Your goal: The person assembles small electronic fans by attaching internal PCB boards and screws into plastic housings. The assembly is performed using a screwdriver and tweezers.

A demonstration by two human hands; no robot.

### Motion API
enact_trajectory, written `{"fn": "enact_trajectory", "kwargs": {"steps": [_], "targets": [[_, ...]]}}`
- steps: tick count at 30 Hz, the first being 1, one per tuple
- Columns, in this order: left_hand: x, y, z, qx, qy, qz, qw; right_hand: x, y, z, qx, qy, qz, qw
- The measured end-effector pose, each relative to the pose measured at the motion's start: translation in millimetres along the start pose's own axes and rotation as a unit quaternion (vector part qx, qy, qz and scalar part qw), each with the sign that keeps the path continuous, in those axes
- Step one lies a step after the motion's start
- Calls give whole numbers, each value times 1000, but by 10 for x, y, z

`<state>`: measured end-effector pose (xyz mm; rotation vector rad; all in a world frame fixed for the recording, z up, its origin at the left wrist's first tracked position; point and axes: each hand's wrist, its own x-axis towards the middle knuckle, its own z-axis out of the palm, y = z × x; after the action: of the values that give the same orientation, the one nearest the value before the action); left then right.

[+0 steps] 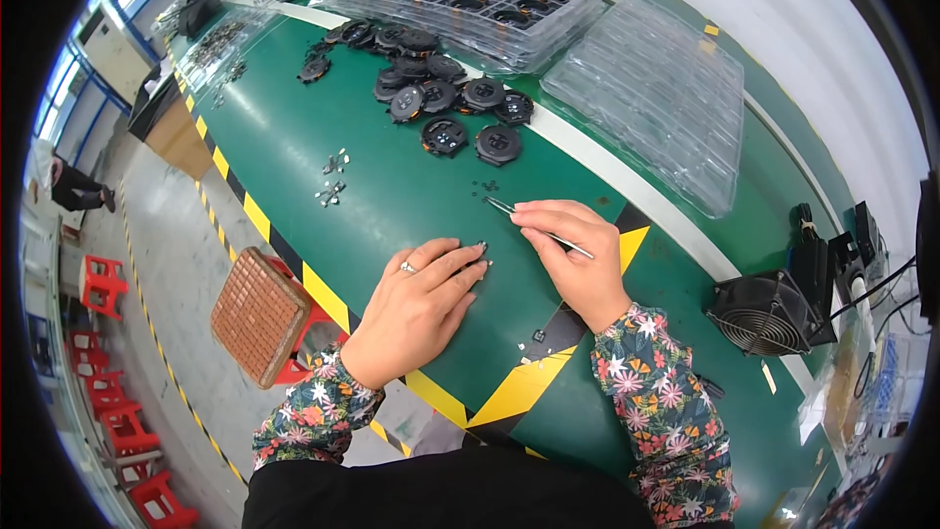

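The green desk (284,127) carries all work items. At its far side stands a stack of clear compartment trays (509,57), its top tray filled with round black housings; another clear tray (646,98) lies to its right. Loose round black housings (438,96) are heaped in front of the stack. The left hand (416,299) lies palm down, fingers close together, their tips at a small dark component (481,247); whether they pinch or press it cannot be told. The fingers of the right hand (578,245) close around metal tweezers (500,206), whose tips point at tiny black pieces (484,186); any piece between the tips is too small to confirm. Progress appears partial: one component is in hand, while two clusters of small metallic parts (332,178) and the tiny black pieces remain loose. The finished count cannot be determined.
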<state>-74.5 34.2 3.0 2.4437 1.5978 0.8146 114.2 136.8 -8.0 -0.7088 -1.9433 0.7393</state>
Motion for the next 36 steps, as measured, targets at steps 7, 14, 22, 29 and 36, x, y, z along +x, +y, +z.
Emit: {"fn": "enact_trajectory", "kwargs": {"steps": [7,14,22,29,36], "targets": [[7,39,-26,-8,0,-7,1000,2,-14,-17,-12,15,-9,1000],[5,20,-3,-14,-4,4,1000,-78,-116,-94,-61,39,-41,997],[5,49,31,-40,17,9,999,-330,-343,-143,-57,-15,-39,997],[10,53,43,-39,28,-8,999,-331,-361,-146,-73,-29,-55,995],[8,39,63,-26,16,-15,999,-323,-364,-126,-79,-38,-61,994]]}}
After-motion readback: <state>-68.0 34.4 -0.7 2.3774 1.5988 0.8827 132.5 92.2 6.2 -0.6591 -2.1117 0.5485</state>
